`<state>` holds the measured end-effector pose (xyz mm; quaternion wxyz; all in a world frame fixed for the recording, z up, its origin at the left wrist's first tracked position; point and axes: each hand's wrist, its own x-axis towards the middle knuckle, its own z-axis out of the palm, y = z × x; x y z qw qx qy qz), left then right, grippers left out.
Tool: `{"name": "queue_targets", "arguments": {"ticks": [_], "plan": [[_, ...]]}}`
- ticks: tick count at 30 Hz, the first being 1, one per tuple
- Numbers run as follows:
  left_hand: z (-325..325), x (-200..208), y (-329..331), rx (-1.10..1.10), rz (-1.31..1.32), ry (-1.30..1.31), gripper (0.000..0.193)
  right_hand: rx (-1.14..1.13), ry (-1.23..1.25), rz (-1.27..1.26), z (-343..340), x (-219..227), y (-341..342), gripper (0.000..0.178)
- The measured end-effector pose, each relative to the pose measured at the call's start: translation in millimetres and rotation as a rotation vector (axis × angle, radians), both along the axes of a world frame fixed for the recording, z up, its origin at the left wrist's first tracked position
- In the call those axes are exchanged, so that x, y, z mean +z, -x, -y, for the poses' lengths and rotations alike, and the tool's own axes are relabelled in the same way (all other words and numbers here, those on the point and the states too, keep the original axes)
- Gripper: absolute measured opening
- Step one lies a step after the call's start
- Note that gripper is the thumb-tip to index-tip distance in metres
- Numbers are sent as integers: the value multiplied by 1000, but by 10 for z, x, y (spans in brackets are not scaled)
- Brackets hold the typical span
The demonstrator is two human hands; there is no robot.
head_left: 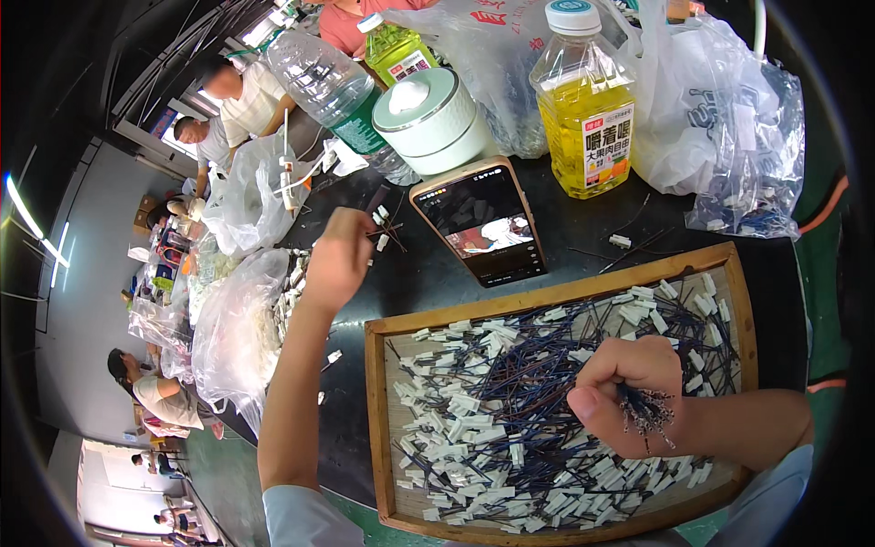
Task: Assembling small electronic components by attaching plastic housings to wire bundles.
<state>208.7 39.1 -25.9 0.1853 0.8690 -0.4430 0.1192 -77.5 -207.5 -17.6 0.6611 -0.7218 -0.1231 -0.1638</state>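
Note:
My right hand (629,387) is closed around a bundle of thin dark wires (649,410), whose bare, frayed ends stick out of the fist. It is above a wood-framed tray (375,410) where many dark wires (538,365) with white plastic connectors (456,415) lie heaped. At the left, my left hand (342,260) reaches over the black table with its fingers bent together. Beside those fingers are a few white connectors on dark wires (381,228); the fingertips are partly hidden, so whether they grip one is unclear.
A phone (483,223) leans against a pale green lidded container (428,118) behind the tray. Around it stand a yellow drink bottle (583,100), a clear water bottle (324,82) and plastic bags (711,118). More bags (241,328) lie left. Several people sit farther off.

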Motion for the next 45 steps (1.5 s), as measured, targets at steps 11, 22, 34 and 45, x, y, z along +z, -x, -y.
{"name": "queue_targets", "arguments": {"ticks": [11,22,34,45], "plan": [[9,-231,-50,219,231,-505,24,53,22,20,-37,-21,-40,14],[236,14,143,78,52,-697,17,65,24,-6,-40,-53,-73,14],[294,199,-143,105,69,-600,23,72,-1,-23,-61,-108,-66,16],[121,-176,-321,-29,391,-554,18,102,-1,-22,-57,-90,-82,16]]}}
